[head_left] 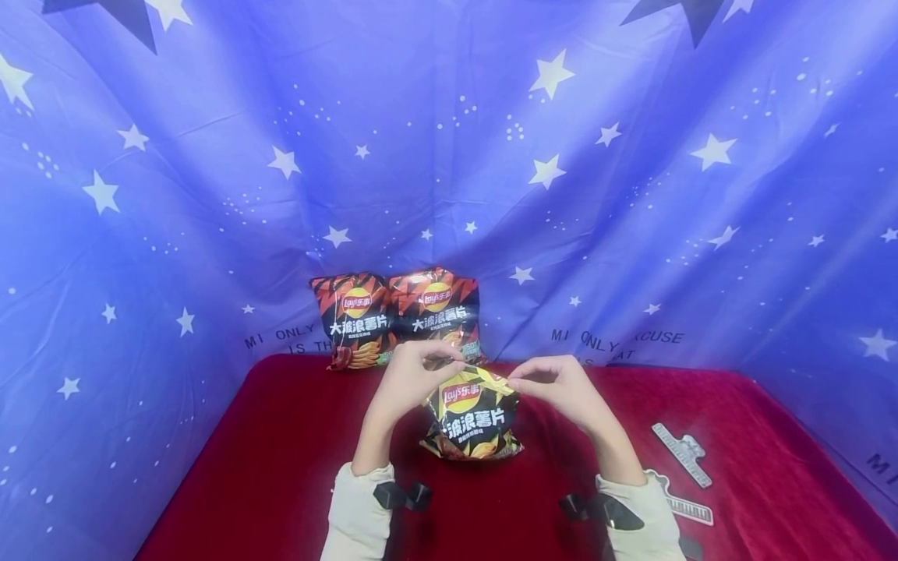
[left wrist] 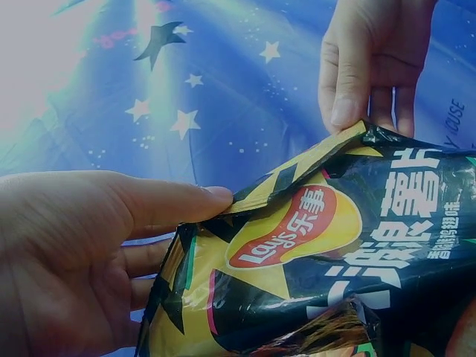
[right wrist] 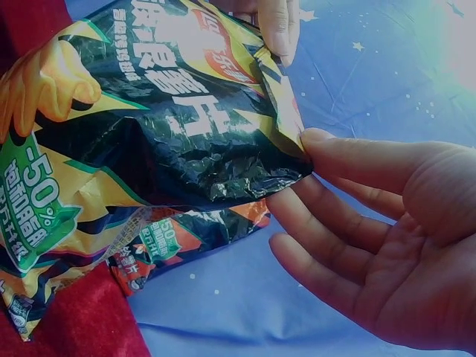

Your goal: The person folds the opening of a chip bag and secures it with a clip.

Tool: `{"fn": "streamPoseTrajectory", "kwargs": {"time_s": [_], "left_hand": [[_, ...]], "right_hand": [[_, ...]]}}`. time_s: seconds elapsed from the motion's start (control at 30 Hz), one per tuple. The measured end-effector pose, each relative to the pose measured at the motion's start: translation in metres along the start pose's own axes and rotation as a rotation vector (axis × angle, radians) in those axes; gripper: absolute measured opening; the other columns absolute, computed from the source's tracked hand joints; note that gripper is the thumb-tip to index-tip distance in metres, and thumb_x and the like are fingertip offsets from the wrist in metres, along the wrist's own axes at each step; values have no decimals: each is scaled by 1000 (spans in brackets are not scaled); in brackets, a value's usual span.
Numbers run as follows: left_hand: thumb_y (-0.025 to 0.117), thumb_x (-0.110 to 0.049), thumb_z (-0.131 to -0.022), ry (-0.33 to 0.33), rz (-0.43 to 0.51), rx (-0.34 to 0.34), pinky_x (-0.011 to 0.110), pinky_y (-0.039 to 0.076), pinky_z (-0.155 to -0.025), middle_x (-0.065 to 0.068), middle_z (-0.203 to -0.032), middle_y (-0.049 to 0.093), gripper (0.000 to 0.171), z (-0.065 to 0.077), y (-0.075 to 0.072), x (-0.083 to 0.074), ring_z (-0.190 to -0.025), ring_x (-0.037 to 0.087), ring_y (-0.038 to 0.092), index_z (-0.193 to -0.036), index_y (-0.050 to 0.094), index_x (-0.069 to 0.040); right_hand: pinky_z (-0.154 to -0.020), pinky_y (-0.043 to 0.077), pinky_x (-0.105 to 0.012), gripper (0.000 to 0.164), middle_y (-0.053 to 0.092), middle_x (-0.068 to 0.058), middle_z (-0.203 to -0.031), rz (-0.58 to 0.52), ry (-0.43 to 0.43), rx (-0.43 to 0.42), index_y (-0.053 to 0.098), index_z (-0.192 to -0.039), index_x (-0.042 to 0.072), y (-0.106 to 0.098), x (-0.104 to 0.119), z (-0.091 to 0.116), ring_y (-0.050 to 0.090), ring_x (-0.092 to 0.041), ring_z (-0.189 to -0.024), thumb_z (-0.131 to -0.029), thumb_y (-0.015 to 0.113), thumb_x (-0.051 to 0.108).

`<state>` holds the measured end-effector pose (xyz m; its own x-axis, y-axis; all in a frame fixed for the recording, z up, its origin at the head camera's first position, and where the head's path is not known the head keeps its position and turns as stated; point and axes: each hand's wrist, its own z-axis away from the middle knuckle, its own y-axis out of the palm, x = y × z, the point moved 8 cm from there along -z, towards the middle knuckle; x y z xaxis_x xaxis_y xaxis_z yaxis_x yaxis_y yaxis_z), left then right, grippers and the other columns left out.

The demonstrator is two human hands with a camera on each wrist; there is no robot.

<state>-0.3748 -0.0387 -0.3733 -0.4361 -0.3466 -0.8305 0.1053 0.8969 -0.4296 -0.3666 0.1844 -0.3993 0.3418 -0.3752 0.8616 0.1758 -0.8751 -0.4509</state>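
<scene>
Both our grips pinch one yellow-and-black Lay's chip bag (head_left: 471, 425) along its top edge. The left grip (head_left: 408, 382) has its thumb and fingers on the left stretch of that edge; the right grip (head_left: 564, 389) pinches the right corner, thumb in front and fingers behind. We find the bag between the two and below them, and we cannot tell whether its base bears on the red-covered desk (head_left: 761, 440). Its printed face looks our way with the lettering upright, so its long axis seems to run from top edge down to base, crosswise to the line joining our grips. We judge that any next move turns on that top edge: its yellow band folds forward and slants, higher at the left end in the head view, with an unheld stretch between the pinches. Neither grip is nearer, as both touch it.

Farther out, a left red-and-black Lay's bag (head_left: 354, 312) and a right red-and-black Lay's bag (head_left: 436, 298) stand side by side at the desk's back edge, before the starry blue curtain (head_left: 435, 183). Off to the right lie an upper clip (head_left: 677, 449) and a lower clip (head_left: 694, 511), the latter partly behind the right sleeve (head_left: 651, 531); the right grip is nearer these.
</scene>
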Motion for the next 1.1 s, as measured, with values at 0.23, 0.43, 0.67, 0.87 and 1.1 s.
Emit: {"fn": "streamPoseTrajectory", "kwargs": {"time_s": [0.23, 0.43, 0.67, 0.87, 1.1], "left_hand": [[80, -14, -88, 10, 6, 13, 47, 47, -112, 0, -99, 80, 12, 0, -1, 0, -126, 26, 65, -99, 81, -15], [80, -14, -88, 10, -9, 14, 47, 53, -104, 0, -97, 80, 12, 0, -1, 0, -114, 22, 70, -99, 81, -12], [81, -12, -87, 9, -39, -3, 40, 57, -92, -2, -94, 79, 11, -1, 0, 2, -95, 14, 71, -98, 82, -14], [80, -10, -86, 12, -41, -22, 42, 57, -95, -2, -94, 79, 11, -1, 0, 0, -98, 15, 72, -96, 82, -15], [79, -8, -87, 39, -56, -28, 39, 58, -91, 0, -95, 79, 10, -1, 0, -2, -97, 15, 72, -96, 81, -13]], "right_hand": [[-83, 57, -26, 14, 78, -7, -96, 8, 6, -2, 79, -100, 7, 2, -1, -1, 70, -9, -91, -89, 79, 15], [-82, 56, -25, 14, 79, -6, -96, 27, 22, -9, 80, -99, 9, 3, -2, -1, 69, -9, -92, -88, 80, 17], [-79, 57, -25, 13, 79, -6, -94, 22, 12, -17, 80, -99, 10, 4, -1, -2, 70, -9, -88, -88, 80, 17], [-79, 56, -24, 11, 79, -5, -92, 32, 10, -41, 80, -97, 10, 4, -2, -2, 70, -9, -87, -88, 80, 16], [-78, 56, -23, 10, 79, -7, -90, 52, 4, -75, 80, -96, 7, 5, -3, -3, 69, -7, -84, -87, 80, 13]]}}
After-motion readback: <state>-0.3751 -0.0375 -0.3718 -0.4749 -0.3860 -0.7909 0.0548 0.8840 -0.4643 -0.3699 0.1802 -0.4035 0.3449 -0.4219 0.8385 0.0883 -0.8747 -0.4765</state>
